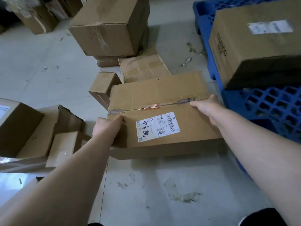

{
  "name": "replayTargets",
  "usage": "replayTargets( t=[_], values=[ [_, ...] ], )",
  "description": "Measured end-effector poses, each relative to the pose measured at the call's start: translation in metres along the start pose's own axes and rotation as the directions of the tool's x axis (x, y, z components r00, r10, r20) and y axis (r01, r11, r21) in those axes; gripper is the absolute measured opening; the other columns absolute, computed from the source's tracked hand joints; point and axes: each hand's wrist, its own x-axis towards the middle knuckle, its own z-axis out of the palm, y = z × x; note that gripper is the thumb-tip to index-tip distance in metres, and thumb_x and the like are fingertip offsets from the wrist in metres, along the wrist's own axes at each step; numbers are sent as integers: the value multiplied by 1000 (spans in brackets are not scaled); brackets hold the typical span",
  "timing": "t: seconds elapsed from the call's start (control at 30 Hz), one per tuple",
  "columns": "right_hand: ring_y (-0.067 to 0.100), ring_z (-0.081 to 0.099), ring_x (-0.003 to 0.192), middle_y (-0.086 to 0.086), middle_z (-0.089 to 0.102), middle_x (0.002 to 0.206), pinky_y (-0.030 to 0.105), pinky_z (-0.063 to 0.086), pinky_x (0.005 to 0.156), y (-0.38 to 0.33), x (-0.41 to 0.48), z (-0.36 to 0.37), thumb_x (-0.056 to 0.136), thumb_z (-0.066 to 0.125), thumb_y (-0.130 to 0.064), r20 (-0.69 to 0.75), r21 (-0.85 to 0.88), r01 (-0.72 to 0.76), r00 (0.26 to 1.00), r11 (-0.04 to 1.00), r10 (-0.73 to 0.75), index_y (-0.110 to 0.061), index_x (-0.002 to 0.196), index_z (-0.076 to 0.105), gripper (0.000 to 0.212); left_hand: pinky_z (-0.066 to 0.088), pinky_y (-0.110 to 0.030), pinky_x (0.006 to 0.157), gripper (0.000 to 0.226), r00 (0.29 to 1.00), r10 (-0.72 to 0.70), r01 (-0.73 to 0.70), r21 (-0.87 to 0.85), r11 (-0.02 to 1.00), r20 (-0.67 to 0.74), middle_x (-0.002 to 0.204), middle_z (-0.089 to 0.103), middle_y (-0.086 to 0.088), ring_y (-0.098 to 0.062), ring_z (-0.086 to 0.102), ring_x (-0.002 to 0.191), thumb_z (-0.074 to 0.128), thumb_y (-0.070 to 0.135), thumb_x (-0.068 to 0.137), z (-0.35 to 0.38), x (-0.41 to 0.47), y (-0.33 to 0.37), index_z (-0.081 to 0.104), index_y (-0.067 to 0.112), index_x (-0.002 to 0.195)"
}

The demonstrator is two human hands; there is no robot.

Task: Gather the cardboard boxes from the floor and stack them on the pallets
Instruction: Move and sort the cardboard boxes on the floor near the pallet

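Note:
A flat taped cardboard box point(156, 95) with a white shipping label lies in the middle of the view, just left of the blue plastic pallet point(270, 108). My left hand point(105, 128) grips its left edge, thumb on top. Across from it, my right hand point(206, 106) grips the right edge by the tape seam. Whether the box rests on the floor or is lifted I cannot tell. One brown box point(257, 39) with printed lettering stands on the pallet.
Several more cardboard boxes lie on the grey floor: a large one point(107, 28) stacked at the back, a flat one point(143, 67), a small one point(101, 87), and opened boxes point(32, 132) at the left. Tape scraps litter the floor near my feet.

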Motion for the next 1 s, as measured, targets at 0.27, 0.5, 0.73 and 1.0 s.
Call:
replayTargets(
  t=[0.27, 0.5, 0.73, 1.0],
  values=[
    [28, 55, 100, 8, 55, 128, 33, 39, 68, 8, -48, -51, 81, 71, -43, -105, 153, -35, 993, 988, 52, -17, 135, 40, 68, 47, -34, 72, 56, 982, 175, -179, 53, 982, 63, 96, 55, -2, -21, 55, 85, 65, 54, 82, -23, -36, 43, 43, 15, 115],
    [24, 49, 92, 8, 53, 132, 30, 33, 56, 15, -93, -90, 83, 69, -43, -234, 254, -81, 962, 964, 142, -15, 140, 36, 71, 54, -38, 80, 80, 942, 324, -336, 184, 924, 92, 104, 58, -7, -28, 60, 92, 65, 64, 72, -39, -58, 94, 43, 12, 130],
    [26, 52, 99, 9, 54, 129, 34, 37, 72, 34, -142, -137, 83, 70, -41, -354, 360, -105, 904, 927, 240, -14, 135, 39, 66, 54, -37, 77, 83, 866, 452, -492, 207, 846, 215, 107, 58, -7, -28, 59, 92, 63, 65, 74, -26, -103, 127, 42, 10, 132],
    [34, 53, 116, 11, 53, 132, 43, 47, 93, 89, -195, -196, 76, 72, -47, -463, 533, -150, 772, 833, 435, -14, 136, 37, 77, 49, -40, 97, 89, 668, 638, -736, 210, 644, 383, 127, 59, -13, -33, 58, 114, 60, 64, 69, 8, -195, 173, 42, 8, 136]
  ],
)
